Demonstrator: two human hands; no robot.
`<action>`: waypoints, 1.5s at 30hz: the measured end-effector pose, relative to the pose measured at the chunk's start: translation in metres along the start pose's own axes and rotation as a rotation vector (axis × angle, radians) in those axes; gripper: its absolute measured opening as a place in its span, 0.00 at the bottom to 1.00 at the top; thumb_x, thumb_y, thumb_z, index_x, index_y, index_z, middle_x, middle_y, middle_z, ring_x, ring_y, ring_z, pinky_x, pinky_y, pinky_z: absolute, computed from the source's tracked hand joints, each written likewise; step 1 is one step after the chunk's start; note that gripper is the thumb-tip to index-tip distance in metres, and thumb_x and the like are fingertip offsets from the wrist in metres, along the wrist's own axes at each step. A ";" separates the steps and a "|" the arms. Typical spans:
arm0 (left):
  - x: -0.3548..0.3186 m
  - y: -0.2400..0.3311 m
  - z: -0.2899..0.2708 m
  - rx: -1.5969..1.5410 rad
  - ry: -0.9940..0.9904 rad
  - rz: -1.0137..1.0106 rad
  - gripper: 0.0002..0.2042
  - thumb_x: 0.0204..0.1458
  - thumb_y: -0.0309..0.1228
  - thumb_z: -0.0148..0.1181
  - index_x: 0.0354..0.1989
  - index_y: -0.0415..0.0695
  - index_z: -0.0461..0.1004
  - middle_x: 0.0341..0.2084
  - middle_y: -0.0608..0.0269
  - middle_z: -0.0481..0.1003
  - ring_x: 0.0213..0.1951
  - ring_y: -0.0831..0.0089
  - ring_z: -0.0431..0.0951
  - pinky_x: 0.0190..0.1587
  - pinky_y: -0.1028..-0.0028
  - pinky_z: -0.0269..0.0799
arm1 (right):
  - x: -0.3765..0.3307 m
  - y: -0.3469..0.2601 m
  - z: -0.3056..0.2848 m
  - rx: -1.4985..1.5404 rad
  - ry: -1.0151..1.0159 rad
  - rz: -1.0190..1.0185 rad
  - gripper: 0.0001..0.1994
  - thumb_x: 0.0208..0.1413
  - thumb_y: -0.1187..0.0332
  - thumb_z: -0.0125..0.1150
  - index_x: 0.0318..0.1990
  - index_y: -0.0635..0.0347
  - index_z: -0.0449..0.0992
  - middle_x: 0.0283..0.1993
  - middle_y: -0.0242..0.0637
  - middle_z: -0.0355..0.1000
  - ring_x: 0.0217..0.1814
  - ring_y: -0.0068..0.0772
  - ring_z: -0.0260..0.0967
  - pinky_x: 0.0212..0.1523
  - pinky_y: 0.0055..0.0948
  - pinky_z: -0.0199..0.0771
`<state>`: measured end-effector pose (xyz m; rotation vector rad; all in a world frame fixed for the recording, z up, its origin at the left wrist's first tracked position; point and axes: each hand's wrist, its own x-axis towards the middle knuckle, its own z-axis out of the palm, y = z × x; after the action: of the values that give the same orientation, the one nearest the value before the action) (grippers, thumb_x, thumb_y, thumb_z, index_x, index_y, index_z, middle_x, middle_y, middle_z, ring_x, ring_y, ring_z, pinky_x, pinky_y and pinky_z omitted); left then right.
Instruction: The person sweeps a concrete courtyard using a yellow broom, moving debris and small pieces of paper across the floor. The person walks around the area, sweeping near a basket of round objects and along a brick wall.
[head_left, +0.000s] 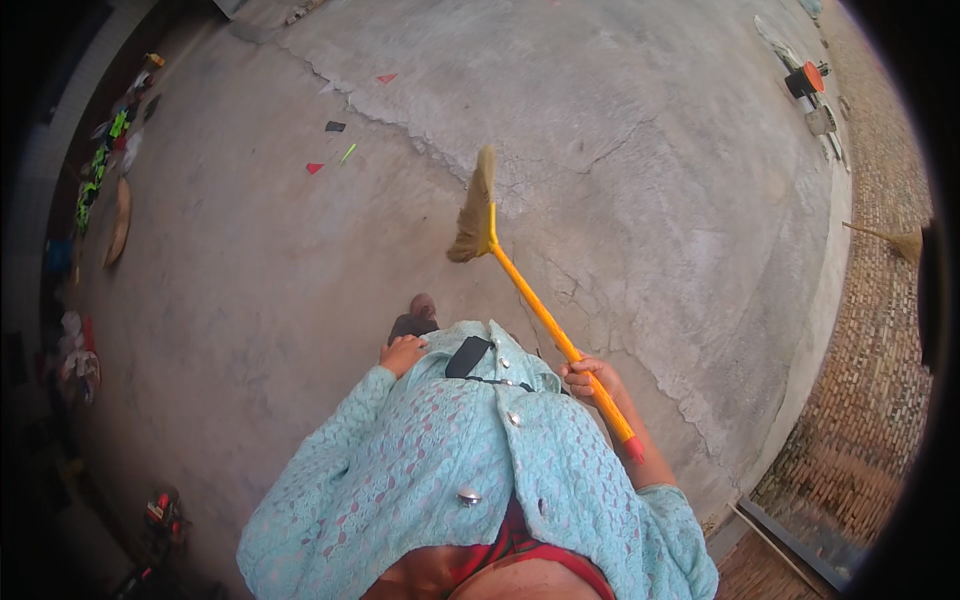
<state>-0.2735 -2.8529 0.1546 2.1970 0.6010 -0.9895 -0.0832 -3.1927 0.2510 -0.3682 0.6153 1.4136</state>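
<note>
My right hand (pixel 590 377) is wrapped round the yellow handle of a broom (pixel 540 312), close to its red-tipped upper end. The handle slants forward and to the left. At its far end, the tan bristle head stands out over the concrete, though I cannot tell whether it touches the ground. My left hand (pixel 403 355) rests on the lower edge of my light blue lace jacket (pixel 400 450), fingers stretched out and holding nothing. One brown shoe (pixel 423 305) shows just ahead of that hand.
Red scraps (pixel 315 168), a dark scrap (pixel 335 126) and a thin green strip (pixel 348 152) lie on the cracked concrete (pixel 300 300). Brick paving (pixel 870 340) runs along the right, with another broom (pixel 900 243) and an orange-red round item (pixel 805 79) nearby. Assorted clutter (pixel 100 170) lines the left.
</note>
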 end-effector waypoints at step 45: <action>-0.013 -0.117 -0.001 -0.410 0.268 -0.138 0.15 0.45 0.42 0.44 0.43 0.60 0.65 0.44 0.72 0.63 0.50 0.69 0.60 0.42 0.50 0.54 | 0.354 0.002 0.113 0.014 0.053 0.667 0.08 0.41 0.76 0.45 0.29 0.72 0.61 0.18 0.33 0.58 0.15 0.22 0.54 0.16 0.20 0.60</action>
<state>-0.3539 -2.7740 0.1221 1.9475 0.9950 -0.5734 -0.0504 -2.8431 0.1294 -0.1915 0.8358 2.0367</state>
